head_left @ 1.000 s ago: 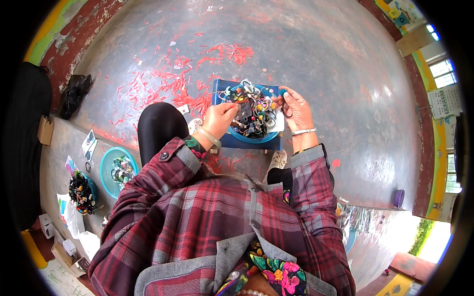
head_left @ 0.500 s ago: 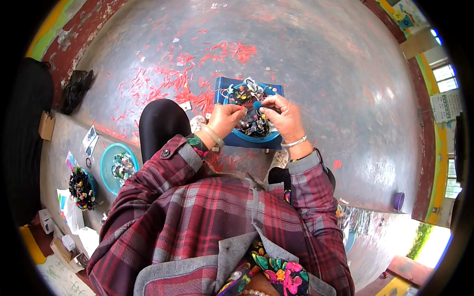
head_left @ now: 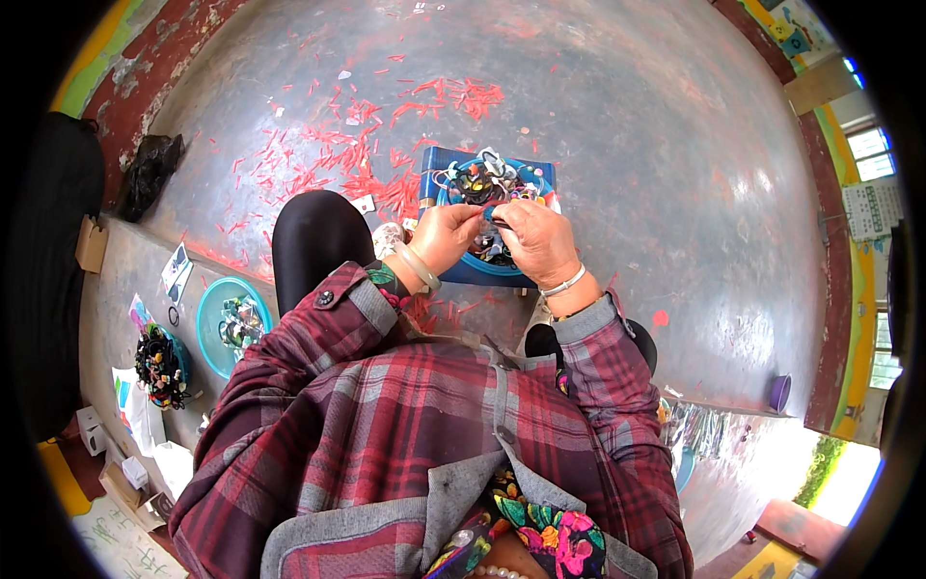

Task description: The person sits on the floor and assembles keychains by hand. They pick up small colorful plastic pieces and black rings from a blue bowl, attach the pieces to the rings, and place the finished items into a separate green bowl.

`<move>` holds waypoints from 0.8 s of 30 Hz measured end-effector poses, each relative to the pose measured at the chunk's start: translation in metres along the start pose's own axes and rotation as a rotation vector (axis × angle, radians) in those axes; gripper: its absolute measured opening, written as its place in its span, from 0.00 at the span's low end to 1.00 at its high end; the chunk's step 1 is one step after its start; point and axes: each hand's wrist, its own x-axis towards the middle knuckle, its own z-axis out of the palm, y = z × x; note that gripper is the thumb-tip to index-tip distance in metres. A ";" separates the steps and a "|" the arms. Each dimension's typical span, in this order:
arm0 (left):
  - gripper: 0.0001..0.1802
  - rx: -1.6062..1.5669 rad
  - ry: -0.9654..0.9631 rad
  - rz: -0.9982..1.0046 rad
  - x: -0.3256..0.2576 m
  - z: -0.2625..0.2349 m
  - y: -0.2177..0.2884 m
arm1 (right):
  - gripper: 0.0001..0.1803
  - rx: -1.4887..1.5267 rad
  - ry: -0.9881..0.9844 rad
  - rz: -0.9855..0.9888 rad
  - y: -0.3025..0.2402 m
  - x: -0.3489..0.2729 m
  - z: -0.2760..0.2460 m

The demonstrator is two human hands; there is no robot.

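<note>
My left hand [head_left: 446, 234] and my right hand [head_left: 532, 241] meet over a round blue tray [head_left: 453, 188] heaped with small coloured hair ties and trinkets [head_left: 482, 181]. Both pinch one small blue piece [head_left: 492, 214] between the fingertips, just above the heap. The tray rests on a dark blue box [head_left: 442, 160] on the grey floor in front of my knees. A pale bangle circles my left wrist and a thin bracelet my right. Plaid sleeves cover both forearms.
Red scraps [head_left: 357, 159] litter the floor beyond the box. At my left stand a teal tray [head_left: 210, 318] with more ties, a dark bunch of ties [head_left: 159, 365], cards and small boxes. A black bag [head_left: 149, 172] lies far left, a purple cup [head_left: 779, 393] at right.
My right hand has come in from the tray's right edge to meet my left hand at the middle. Both now pinch the same small piece.
</note>
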 end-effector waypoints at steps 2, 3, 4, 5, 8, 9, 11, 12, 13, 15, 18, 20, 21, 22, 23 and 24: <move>0.13 -0.008 -0.011 0.010 0.000 0.000 0.001 | 0.09 -0.001 -0.023 0.003 0.002 -0.001 0.000; 0.13 -0.005 -0.023 0.010 0.001 0.000 0.001 | 0.09 0.002 -0.065 0.016 0.003 -0.001 0.000; 0.14 -0.002 -0.035 0.010 0.002 0.000 0.001 | 0.08 0.005 -0.108 0.028 0.005 -0.002 0.000; 0.14 -0.009 -0.054 0.009 0.002 0.000 -0.001 | 0.08 0.009 -0.150 0.041 0.006 -0.002 0.000; 0.14 -0.013 -0.105 -0.003 0.003 0.001 -0.006 | 0.09 0.051 -0.156 0.012 0.012 -0.005 0.003; 0.14 -0.001 -0.118 -0.014 0.002 0.002 -0.003 | 0.10 0.090 -0.173 0.071 0.012 -0.005 0.002; 0.13 -0.021 -0.147 -0.056 0.003 0.001 -0.005 | 0.12 0.171 -0.205 0.187 0.010 -0.004 0.000; 0.13 -0.052 -0.165 -0.089 0.005 0.001 -0.010 | 0.13 0.259 -0.223 0.275 0.008 -0.002 -0.002; 0.13 -0.083 -0.182 -0.121 0.007 0.001 -0.015 | 0.13 0.348 -0.240 0.364 0.005 0.000 -0.006; 0.13 -0.236 -0.179 -0.177 0.008 0.002 -0.025 | 0.16 0.500 -0.293 0.474 0.005 0.004 -0.012; 0.14 -0.358 -0.196 -0.224 0.011 0.002 -0.030 | 0.17 0.840 -0.256 0.538 0.019 -0.002 -0.004; 0.14 -0.366 -0.208 -0.236 0.011 0.002 -0.027 | 0.17 0.945 -0.264 0.593 0.021 -0.003 -0.008; 0.14 -0.351 -0.211 -0.238 0.010 0.002 -0.024 | 0.18 0.999 -0.269 0.620 0.021 -0.002 -0.010; 0.14 -0.336 -0.214 -0.240 0.010 0.002 -0.022 | 0.16 1.013 -0.265 0.624 0.023 -0.003 -0.010; 0.14 -0.339 -0.217 -0.248 0.010 0.002 -0.023 | 0.15 1.027 -0.263 0.627 0.026 -0.004 -0.011; 0.15 -0.342 -0.220 -0.255 0.011 0.002 -0.026 | 0.14 1.041 -0.261 0.629 0.027 -0.004 -0.011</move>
